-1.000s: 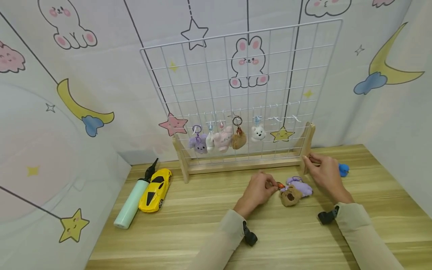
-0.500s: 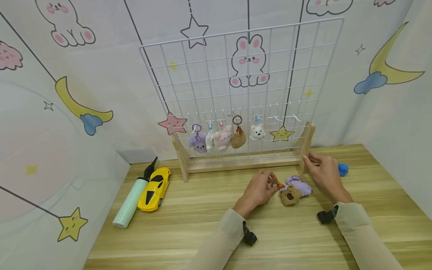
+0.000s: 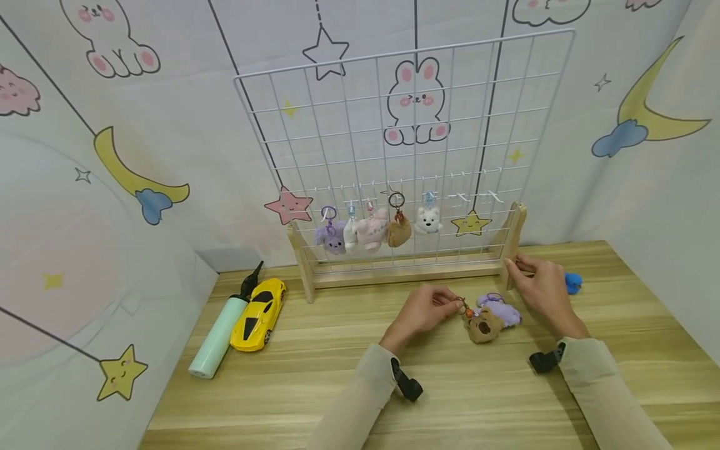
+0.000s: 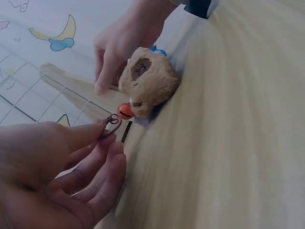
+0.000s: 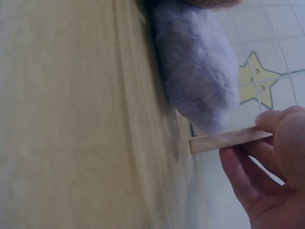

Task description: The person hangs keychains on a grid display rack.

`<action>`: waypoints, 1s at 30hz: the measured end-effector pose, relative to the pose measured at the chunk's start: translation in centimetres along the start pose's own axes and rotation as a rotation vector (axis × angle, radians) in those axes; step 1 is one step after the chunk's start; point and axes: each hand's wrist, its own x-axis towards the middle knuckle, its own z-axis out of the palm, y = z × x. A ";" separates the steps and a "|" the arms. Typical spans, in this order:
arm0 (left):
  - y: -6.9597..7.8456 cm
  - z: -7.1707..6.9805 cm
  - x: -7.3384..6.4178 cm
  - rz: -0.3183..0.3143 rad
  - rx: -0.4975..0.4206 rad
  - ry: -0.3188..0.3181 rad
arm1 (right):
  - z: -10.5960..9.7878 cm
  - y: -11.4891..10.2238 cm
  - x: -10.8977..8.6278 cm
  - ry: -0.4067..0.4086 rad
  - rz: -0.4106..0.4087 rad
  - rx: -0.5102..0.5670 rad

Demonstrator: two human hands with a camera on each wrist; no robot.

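My left hand [image 3: 424,310] pinches the dark metal ring [image 4: 112,125] of a brown plush keychain [image 3: 484,325] between thumb and fingertips. An orange bell [image 4: 125,111] sits between ring and plush, which lies on the table against a purple plush keychain [image 3: 505,313]. My right hand [image 3: 544,292] grips the wooden right leg [image 5: 224,139] of the grid stand, thumb on one side and fingers on the other. Along the white wire grid [image 3: 416,156] hang several plush keychains, among them a purple one [image 3: 330,239], a pink one [image 3: 372,231], a brown one [image 3: 399,232] and a white one [image 3: 429,220].
White hooks [image 3: 492,196] stick out at the grid's right part. At the table's left lie a yellow toy car [image 3: 259,315] and a mint-green hand pump [image 3: 219,337] with a black nozzle. Behind my right hand is a small blue object [image 3: 573,283]. Printed cloth walls stand around the table.
My left hand has shifted slightly left and its grasp on the ring has changed, so ring and bell show more plainly. My right hand stays on the stand's leg.
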 end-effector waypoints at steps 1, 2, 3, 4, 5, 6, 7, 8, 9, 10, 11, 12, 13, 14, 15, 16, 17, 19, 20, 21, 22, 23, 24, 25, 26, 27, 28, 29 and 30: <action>0.0 -0.1 0.0 0.005 -0.031 0.009 | 0.0 0.0 0.0 0.000 -0.001 -0.003; 0.1 -0.3 0.0 0.011 -0.068 0.020 | 0.0 0.0 0.0 0.002 -0.002 -0.004; 0.2 -0.4 0.0 0.020 -0.098 0.032 | 0.0 0.0 0.0 0.005 -0.003 -0.004; 0.3 -0.5 0.0 0.030 -0.125 0.046 | 0.0 0.0 0.0 0.007 -0.005 -0.004; 0.4 -0.6 0.1 0.043 -0.157 0.058 | 0.0 0.0 0.0 0.011 -0.006 -0.002; 0.6 -0.6 0.1 0.056 -0.191 0.067 | 0.0 0.1 0.0 0.014 -0.009 -0.005; 0.7 -0.7 0.1 0.064 -0.217 0.077 | 0.0 0.1 0.0 0.017 -0.011 -0.004; 0.9 -0.8 0.1 0.070 -0.237 0.086 | 0.0 0.1 0.0 0.019 -0.011 -0.003; 1.1 -0.8 0.2 0.080 -0.253 0.094 | 0.0 0.1 0.0 0.020 -0.009 -0.005; 1.3 -0.9 0.2 0.082 -0.271 0.099 | 0.0 0.1 0.0 0.019 -0.009 -0.006; 1.5 -0.9 0.2 0.080 -0.289 0.103 | 0.0 0.1 0.0 0.019 -0.008 -0.008; 1.8 -1.0 0.2 0.071 -0.306 0.105 | 0.0 0.1 0.0 0.016 -0.007 -0.006; 2.0 -1.0 0.1 0.062 -0.327 0.108 | -0.1 0.1 0.0 0.015 -0.006 -0.006; 2.3 -1.1 0.1 0.055 -0.354 0.108 | -0.1 0.1 0.0 0.015 -0.007 -0.007; 2.6 -1.1 0.1 0.047 -0.393 0.105 | -0.1 0.1 0.0 0.016 -0.010 -0.006; 2.9 -1.2 0.1 0.039 -0.437 0.102 | -0.1 0.1 0.0 0.017 -0.013 -0.004; 3.2 -1.2 0.2 0.036 -0.487 0.102 | -0.2 0.2 0.0 0.017 -0.013 -0.005; 3.9 -1.3 0.2 0.043 -0.570 0.106 | -0.1 0.3 0.1 0.018 -0.015 0.000; 4.2 -1.4 0.2 0.049 -0.608 0.105 | 0.0 0.4 0.1 0.019 -0.018 0.002; 4.5 -1.5 0.3 0.061 -0.645 0.105 | 0.0 0.4 0.1 0.019 -0.020 0.004; 4.8 -1.6 0.3 0.070 -0.679 0.108 | 0.0 0.5 0.2 0.018 -0.021 0.005; 5.2 -1.7 0.3 0.080 -0.713 0.108 | 0.1 0.5 0.2 0.016 -0.021 0.009; 5.5 -1.7 0.3 0.086 -0.744 0.112 | 0.1 0.5 0.2 0.013 -0.020 0.012; 5.8 -1.8 0.4 0.093 -0.784 0.118 | 0.1 0.4 0.2 0.011 -0.018 0.014; 6.1 -1.8 0.4 0.102 -0.826 0.124 | 0.0 0.4 0.2 0.006 -0.014 0.016; 6.5 -1.8 0.5 0.110 -0.871 0.133 | 0.0 0.4 0.2 0.001 -0.008 0.019; 6.8 -1.7 0.5 0.113 -0.916 0.147 | 0.1 0.4 0.2 -0.001 -0.003 0.020; 7.2 -1.7 0.6 0.119 -0.957 0.161 | 0.0 0.3 0.2 -0.004 0.001 0.021; 7.6 -1.6 0.7 0.126 -0.997 0.181 | 0.0 0.3 0.2 -0.003 0.001 0.018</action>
